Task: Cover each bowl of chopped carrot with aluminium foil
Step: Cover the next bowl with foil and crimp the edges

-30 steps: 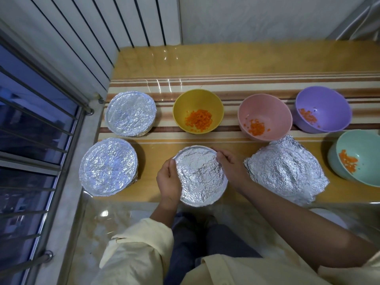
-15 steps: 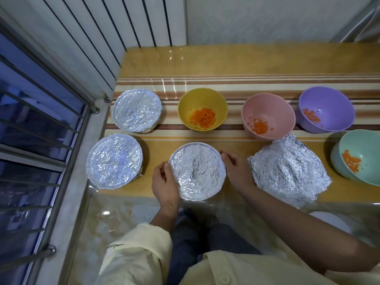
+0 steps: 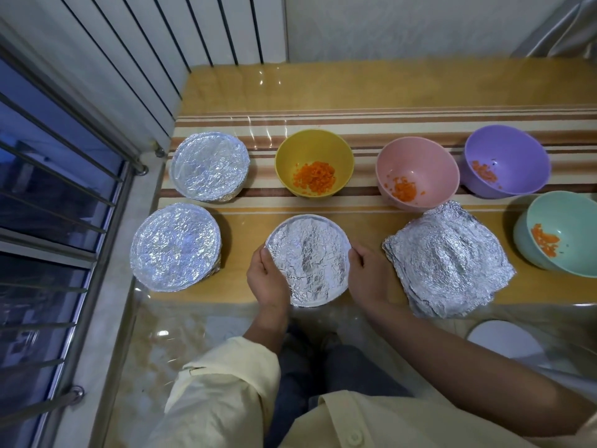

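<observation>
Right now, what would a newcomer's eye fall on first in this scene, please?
The left hand and right hand grip the foil-covered centre bowl at the near edge of the table. Behind and right of it, the yellow bowl, pink bowl, purple bowl and green bowl stand open, showing orange carrot. A crumpled foil sheet lies right of the centre bowl.

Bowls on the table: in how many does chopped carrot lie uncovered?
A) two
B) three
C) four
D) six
C: carrot shows in the yellow bowl, pink bowl, purple bowl and teal bowl; the left hand and right hand hold a foiled bowl.
</observation>
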Available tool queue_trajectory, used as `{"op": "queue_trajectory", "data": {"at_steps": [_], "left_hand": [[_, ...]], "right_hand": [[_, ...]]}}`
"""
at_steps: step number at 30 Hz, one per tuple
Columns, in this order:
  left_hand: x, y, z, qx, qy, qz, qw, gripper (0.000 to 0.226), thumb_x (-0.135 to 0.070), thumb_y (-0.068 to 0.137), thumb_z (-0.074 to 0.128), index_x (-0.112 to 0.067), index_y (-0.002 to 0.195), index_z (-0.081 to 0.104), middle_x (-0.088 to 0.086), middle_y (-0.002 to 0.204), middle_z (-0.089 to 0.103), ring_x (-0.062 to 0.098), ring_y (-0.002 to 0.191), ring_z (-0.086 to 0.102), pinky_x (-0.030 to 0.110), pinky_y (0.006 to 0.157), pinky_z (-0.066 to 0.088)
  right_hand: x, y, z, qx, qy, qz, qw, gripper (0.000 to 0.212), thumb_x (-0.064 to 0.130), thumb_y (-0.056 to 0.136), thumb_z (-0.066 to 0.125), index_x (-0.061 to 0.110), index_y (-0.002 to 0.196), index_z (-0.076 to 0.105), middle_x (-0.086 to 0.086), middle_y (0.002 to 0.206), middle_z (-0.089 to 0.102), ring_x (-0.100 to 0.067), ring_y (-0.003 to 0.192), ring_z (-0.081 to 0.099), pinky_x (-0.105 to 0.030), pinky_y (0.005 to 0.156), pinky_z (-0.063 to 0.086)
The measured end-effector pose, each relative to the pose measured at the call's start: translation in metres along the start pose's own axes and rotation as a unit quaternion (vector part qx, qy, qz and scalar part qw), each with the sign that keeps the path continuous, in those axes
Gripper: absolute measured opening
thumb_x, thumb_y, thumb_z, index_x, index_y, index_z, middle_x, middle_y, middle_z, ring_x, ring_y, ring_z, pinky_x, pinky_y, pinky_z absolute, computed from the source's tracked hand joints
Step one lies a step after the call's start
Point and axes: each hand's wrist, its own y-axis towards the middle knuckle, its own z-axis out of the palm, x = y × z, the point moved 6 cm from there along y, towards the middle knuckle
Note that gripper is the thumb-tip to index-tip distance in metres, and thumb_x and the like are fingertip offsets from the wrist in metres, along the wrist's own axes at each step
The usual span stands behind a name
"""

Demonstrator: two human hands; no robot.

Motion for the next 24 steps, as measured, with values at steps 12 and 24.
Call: {"op": "queue_trajectory", "data": {"at_steps": [12,24], "left_hand": [[0.017,0.014,0.004,0.112,-0.087,-0.062,0.988,0.034,-0.047,0.093,0.047,-0.016,0.094,0.061,0.005,0.094,0.058,0.018,0.091,0.054,0.036,0.083,0.044],[0.011,0.013,0.005,0.101,-0.074,-0.055,0.991,0.033,-0.018,0.108,0.035,-0.018,0.077,0.045,0.006,0.075,0.036,0.018,0.07,0.032,0.033,0.064,0.03]], "right_hand": [[0.0,0.026,0.009,0.147,0.092,0.083,0.981,0.022,0.014,0.097,0.051,0.011,0.11,0.068,-0.008,0.106,0.07,-0.023,0.099,0.065,-0.045,0.09,0.051],[-0.014,0.033,0.013,0.203,0.131,0.107,0.964,0.023,0.014,0.095,0.054,0.023,0.111,0.069,0.005,0.106,0.07,-0.015,0.1,0.065,-0.034,0.088,0.051]]}}
